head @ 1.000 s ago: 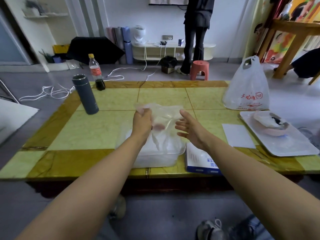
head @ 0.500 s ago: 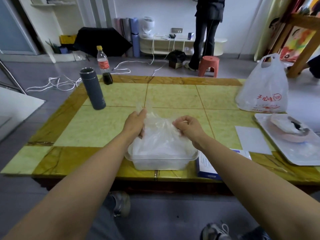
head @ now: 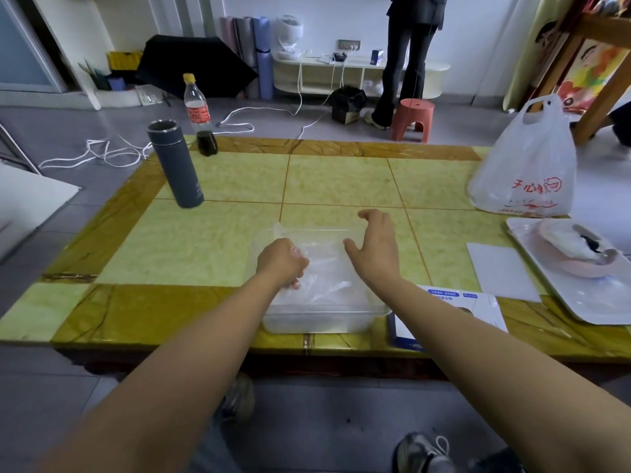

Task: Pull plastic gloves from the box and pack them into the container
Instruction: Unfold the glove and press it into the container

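Note:
A clear plastic container stands at the near edge of the table, holding crumpled transparent plastic gloves. My left hand is curled into the gloves at the container's left side and holds them down inside. Above the container's right rim, my right hand hovers with fingers spread and holds nothing. The white and blue glove box lies flat just right of the container, partly under my right forearm.
A grey flask and a cola bottle stand at the table's far left. At the right are a white plastic bag, a white sheet and a tray with a pink bowl. A person stands behind a red stool.
Both hands brought a glove down from above the container into it. My right hand has let go and opened; my left hand has pushed the gloves lower.

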`<state>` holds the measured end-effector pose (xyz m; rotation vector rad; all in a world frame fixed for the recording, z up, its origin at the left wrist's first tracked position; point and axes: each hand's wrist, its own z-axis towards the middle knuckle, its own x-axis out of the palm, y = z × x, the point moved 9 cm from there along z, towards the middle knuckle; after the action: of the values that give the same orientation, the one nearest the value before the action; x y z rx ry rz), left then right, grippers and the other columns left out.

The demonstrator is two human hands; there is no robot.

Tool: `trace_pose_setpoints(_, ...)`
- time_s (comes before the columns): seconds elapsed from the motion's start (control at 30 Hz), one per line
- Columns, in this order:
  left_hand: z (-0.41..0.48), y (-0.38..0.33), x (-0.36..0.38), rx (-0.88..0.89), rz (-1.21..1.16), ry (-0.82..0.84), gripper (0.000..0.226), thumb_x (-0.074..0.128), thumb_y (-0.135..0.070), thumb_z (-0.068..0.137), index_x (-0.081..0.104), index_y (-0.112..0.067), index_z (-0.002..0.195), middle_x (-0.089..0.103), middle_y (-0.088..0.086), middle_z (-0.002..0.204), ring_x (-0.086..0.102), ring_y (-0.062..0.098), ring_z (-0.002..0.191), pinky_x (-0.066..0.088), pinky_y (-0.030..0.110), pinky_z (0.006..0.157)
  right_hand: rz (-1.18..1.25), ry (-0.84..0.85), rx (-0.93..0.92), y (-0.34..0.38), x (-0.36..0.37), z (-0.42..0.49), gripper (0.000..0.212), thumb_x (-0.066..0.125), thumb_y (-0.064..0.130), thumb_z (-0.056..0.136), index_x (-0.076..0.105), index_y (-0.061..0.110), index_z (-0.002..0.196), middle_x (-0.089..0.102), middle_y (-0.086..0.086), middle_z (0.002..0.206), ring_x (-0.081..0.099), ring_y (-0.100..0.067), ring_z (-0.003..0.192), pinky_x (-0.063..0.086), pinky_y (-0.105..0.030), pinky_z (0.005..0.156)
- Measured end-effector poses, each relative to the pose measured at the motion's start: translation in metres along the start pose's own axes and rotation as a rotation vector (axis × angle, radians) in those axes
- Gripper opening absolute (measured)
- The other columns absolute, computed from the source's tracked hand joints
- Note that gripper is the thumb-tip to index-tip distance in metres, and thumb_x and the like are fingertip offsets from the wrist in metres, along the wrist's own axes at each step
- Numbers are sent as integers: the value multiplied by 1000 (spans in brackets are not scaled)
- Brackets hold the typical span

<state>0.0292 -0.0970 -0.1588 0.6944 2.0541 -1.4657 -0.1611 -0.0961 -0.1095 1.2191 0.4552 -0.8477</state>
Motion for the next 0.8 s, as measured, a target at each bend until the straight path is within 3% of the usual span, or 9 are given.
trace_pose_setpoints(0.07, 3, -1, 5, 17, 161, -25, 18, 57, -19, 92, 49, -16, 76, 66, 2, 68, 57, 11, 41, 37, 20, 42, 38, -66, -121, 14, -4, 1, 33, 61, 11, 86, 53, 14, 118, 53, 0, 114, 51, -14, 98, 44, -28, 81)
trace_pose_setpoints(0.17, 5, 5, 12, 22, 333, -21, 10, 56, -20, 91, 51, -14, 85, 61, -1, 66, 55, 12, 53, 36, 24, 48, 128, 262, -30, 9, 36, -3, 18, 53, 6, 89, 62, 16, 101, 62, 1, 91, 57, -19, 77, 48, -30, 68)
trace_pose_setpoints(0.27, 5, 13, 15, -2, 398, 2, 21, 63, -24, 87, 53, -12, 100, 58, -1, 73, 55, 16, 64, 34, 26, 50, -64, 679, 153, -19, 86, -24, 37, 52, 6, 91, 52, 11, 127, 61, -12, 111, 55, -22, 87, 43, -29, 72)
trace_pose_setpoints(0.33, 4, 14, 14, -35, 385, 36, 35, 71, -26, 83, 51, -12, 108, 58, 0, 79, 58, 16, 63, 36, 24, 48, -111, 828, 244, -34, 103, -36, 52, 50, 4, 91, 39, 12, 141, 54, -17, 128, 53, -25, 95, 44, -31, 76)
trace_pose_setpoints(0.43, 1, -11, 6, 59, 534, -27, 52, 78, -22, 76, 48, -11, 118, 58, 8, 107, 60, 24, 92, 43, 26, 63, -136, 917, 261, -38, 112, -39, 59, 47, 2, 93, 30, 14, 149, 48, -15, 137, 54, -26, 106, 47, -33, 86)
trace_pose_setpoints(0.57, -15, -90, 6, 405, 735, -240, 31, 69, -11, 80, 59, -14, 109, 51, 6, 115, 47, 26, 107, 42, 32, 86, -195, 928, 244, -37, 115, -38, 52, 40, -2, 93, 37, 9, 144, 48, -16, 138, 51, -24, 105, 41, -29, 82)
trace_pose_setpoints(0.67, -10, -91, 43, 267, 608, 17, 11, 55, -5, 88, 64, -7, 95, 62, 7, 95, 62, 26, 96, 49, 31, 73, -243, 998, 327, -43, 116, -45, 22, 40, -3, 95, 57, 2, 108, 57, -17, 117, 53, -31, 110, 41, -30, 81)
trace_pose_setpoints(0.73, -1, -60, 66, 99, 620, 202, 22, 50, -8, 92, 56, -1, 112, 61, 13, 95, 64, 29, 99, 49, 32, 72, -243, 1028, 312, -47, 119, -46, 37, 46, -6, 92, 51, -2, 129, 55, -17, 128, 55, -28, 103, 48, -31, 81)
trace_pose_setpoints(0.8, 8, -17, 69, -61, 671, 310, 56, 50, -11, 95, 27, 2, 144, 54, 20, 127, 59, 32, 111, 49, 34, 80, -259, 1017, 260, -51, 116, -41, 66, 46, -9, 89, 29, 10, 151, 43, -14, 145, 54, -26, 101, 53, -30, 72)
